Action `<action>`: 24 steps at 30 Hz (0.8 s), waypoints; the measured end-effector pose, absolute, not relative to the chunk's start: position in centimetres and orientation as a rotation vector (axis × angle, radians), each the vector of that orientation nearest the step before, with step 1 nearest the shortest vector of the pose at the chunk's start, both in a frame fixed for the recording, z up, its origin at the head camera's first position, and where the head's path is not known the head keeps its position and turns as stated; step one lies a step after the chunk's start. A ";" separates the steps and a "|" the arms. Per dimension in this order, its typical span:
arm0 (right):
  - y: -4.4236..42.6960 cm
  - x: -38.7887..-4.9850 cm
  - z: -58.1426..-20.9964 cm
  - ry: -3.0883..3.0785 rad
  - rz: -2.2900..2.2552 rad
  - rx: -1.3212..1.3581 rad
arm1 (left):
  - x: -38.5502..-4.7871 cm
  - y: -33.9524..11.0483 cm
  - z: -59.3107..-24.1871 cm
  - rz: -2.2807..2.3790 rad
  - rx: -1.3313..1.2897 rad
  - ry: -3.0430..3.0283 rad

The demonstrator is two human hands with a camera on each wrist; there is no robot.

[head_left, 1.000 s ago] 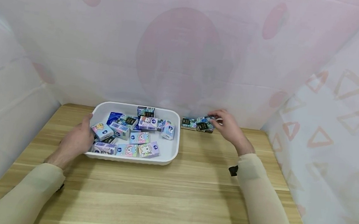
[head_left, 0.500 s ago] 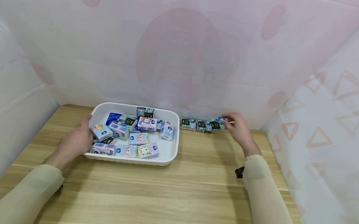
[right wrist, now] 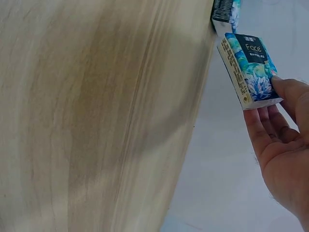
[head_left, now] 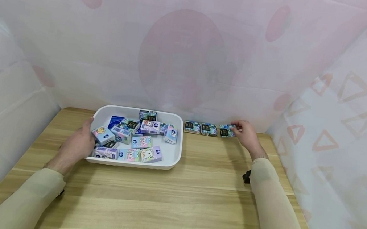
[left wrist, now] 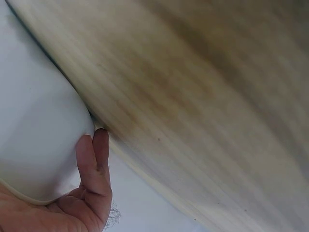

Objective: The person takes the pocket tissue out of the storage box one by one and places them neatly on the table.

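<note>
My right hand (head_left: pixel 246 135) pinches a blue-green floral packet (head_left: pixel 226 131) at the table's back edge. In the right wrist view the thumb lies on the face of this packet (right wrist: pixel 253 70) and the fingers of the hand (right wrist: pixel 282 140) are at its end. To its left, two similar packets (head_left: pixel 192 127) (head_left: pixel 208 129) lie side by side, beyond a small gap. My left hand (head_left: pixel 77 142) grips the left side of a white tray (head_left: pixel 177 154); in the left wrist view, fingers of this hand (left wrist: pixel 89 188) press its outer wall (left wrist: pixel 43 130).
Inside the tray lie several cartoon-print packets (head_left: pixel 142 141), a few dark floral packets (head_left: pixel 148 115) and a dark blue packet (head_left: pixel 115 120). A pale printed sheet (head_left: pixel 181 63) rises behind the wooden table (head_left: pixel 176 201), with more sheets at both sides.
My right hand has moved right, taking the floral packet off the one beside it to a spot farther along the back edge. My left hand stays on the tray.
</note>
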State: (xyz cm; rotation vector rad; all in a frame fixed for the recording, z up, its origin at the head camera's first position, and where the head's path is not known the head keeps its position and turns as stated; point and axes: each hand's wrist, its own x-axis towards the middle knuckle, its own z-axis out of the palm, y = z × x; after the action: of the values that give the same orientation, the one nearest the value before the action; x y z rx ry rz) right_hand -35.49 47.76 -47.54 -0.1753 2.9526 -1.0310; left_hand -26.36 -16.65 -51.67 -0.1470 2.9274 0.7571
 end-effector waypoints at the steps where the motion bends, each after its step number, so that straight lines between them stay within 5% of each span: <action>1: 47.8 -35.6 -47.7 2.942 -1.032 -0.162 | -26.3 -16.6 -51.6 0.757 -0.146 2.928; 24: 47.1 -36.4 -49.7 2.910 -0.926 -0.145 | -26.4 -16.5 -51.7 0.771 -0.142 2.922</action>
State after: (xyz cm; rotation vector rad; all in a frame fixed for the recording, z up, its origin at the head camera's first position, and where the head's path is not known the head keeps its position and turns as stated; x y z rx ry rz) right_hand -36.39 47.07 -49.71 -0.1452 2.9102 -0.9260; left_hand -26.43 -16.52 -51.65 -0.1421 2.9223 0.7713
